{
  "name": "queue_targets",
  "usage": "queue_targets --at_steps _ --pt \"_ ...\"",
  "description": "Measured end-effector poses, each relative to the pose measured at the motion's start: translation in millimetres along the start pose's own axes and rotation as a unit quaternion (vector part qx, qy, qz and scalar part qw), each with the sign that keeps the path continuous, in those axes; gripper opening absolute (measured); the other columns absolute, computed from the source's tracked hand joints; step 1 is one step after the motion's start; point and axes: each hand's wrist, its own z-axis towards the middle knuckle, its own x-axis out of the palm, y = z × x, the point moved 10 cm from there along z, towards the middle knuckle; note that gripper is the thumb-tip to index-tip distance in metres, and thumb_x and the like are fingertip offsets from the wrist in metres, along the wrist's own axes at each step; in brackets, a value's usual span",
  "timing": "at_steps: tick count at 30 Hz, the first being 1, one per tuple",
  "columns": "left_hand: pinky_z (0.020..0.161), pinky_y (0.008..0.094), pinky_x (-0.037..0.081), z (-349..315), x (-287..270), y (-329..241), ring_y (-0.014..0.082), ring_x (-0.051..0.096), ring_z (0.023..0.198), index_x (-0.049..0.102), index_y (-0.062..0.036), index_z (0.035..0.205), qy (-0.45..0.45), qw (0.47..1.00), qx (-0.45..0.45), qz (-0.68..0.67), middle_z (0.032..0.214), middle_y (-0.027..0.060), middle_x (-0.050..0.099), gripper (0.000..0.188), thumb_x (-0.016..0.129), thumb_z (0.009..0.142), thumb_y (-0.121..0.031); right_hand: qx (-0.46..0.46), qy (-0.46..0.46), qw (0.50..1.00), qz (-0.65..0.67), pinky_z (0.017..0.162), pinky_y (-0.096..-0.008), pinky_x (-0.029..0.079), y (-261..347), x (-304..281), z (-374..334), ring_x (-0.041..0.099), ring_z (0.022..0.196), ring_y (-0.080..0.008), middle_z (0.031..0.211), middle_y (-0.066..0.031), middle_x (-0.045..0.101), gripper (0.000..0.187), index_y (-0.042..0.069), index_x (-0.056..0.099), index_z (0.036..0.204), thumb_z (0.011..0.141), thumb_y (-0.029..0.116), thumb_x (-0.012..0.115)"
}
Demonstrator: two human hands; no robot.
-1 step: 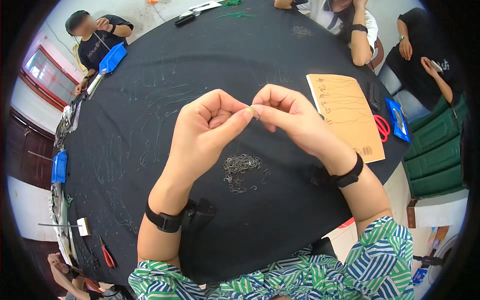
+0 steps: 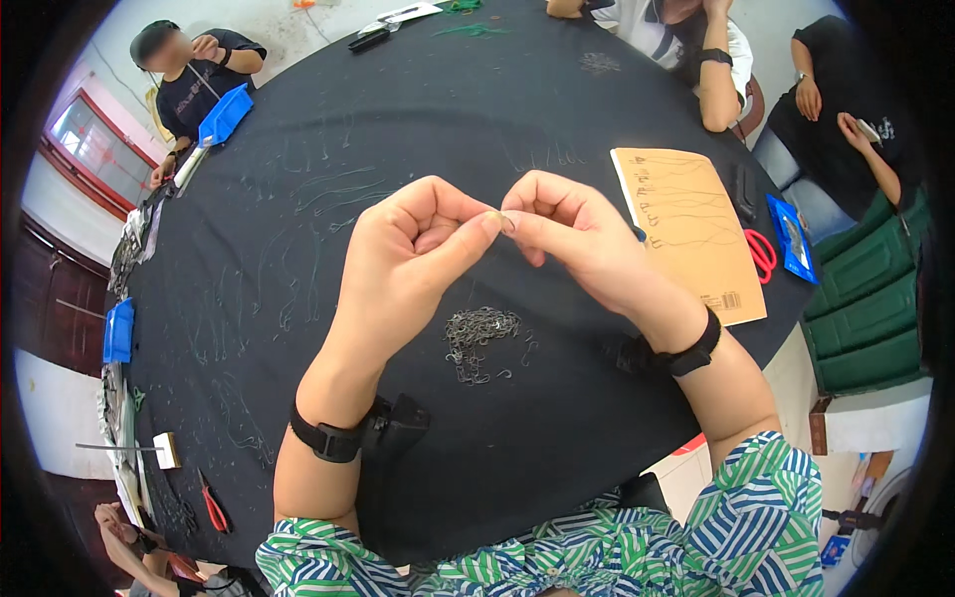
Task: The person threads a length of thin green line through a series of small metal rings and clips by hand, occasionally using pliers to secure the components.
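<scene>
The fingers of the left hand [image 2: 413, 259] and right hand [image 2: 587, 244] pinch a tiny piece [image 2: 507, 223]. Small hooks [image 2: 482, 326] lie heaped nearby.

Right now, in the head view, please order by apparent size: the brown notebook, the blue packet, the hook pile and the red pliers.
1. Brown notebook
2. Hook pile
3. Blue packet
4. Red pliers
Nearness to the camera may enlarge the hook pile.

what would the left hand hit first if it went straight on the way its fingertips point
Probably the right hand, just ahead of the left hand; whether they touch is unclear.
</scene>
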Motion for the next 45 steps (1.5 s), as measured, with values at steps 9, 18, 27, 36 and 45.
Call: queue_targets --at_steps 9,18,27,36,45 --pt "0.052 0.0178 0.03 -1 -11 -5 -0.0017 0.035 0.056 0.067 0.0014 0.086 -0.074 0.994 0.046 0.07 0.059 -0.011 0.04 0.011 0.07 0.09 -0.008 -0.084 -0.052 0.995 -0.027 0.056 -0.0193 0.039 4 4 -7 0.048 0.065 -0.0005 0.073 0.0057 0.056 0.013 0.005 0.055 0.083 0.091 0.008 0.064" --pt "0.052 0.0157 0.023 -6 -9 -11 -0.0035 0.031 0.056 0.065 -0.0004 0.089 -0.078 0.984 0.095 0.128 0.062 -0.0131 0.04 0.007 0.067 0.093 -0.007 -0.261 -0.083 0.88 -0.388 0.054 -0.0279 0.042 64 19 -27 0.053 0.057 -0.0146 0.069 -0.0056 0.054 0.011 0.003 0.061 0.085 0.079 0.003 0.07" --pt "0.05 0.0226 0.032 -6 2 -24 0.0026 0.034 0.054 0.063 0.0006 0.082 -0.042 0.965 0.141 0.217 0.056 -0.0043 0.035 0.008 0.069 0.085 -0.001 -0.34 -0.08 0.81 -0.471 0.055 -0.0333 0.043 92 21 -34 0.057 0.063 -0.0247 0.072 -0.009 0.053 0.011 0.004 0.063 0.087 0.079 0.001 0.069" --pt "0.051 0.0178 0.024 -1 6 -5 -0.0017 0.034 0.056 0.065 -0.0014 0.085 0.004 0.979 0.095 0.18 0.06 -0.0108 0.043 0.01 0.07 0.09 -0.008 -0.095 -0.072 0.978 -0.171 0.06 -0.0215 0.042 27 -21 -3 0.051 0.067 -0.0023 0.076 0.0051 0.061 0.016 0.002 0.068 0.092 0.091 0.018 0.069" --pt "0.05 0.0206 0.03 1 -7 -5 0.0016 0.034 0.055 0.066 0.0007 0.083 -0.061 0.977 0.103 0.175 0.057 -0.0071 0.038 0.009 0.071 0.086 -0.005 -0.015 -0.035 0.998 -0.043 0.06 -0.0196 0.041 -11 -6 4 0.05 0.069 -0.0005 0.076 0.0061 0.06 0.015 0.004 0.064 0.087 0.092 0.017 0.067"
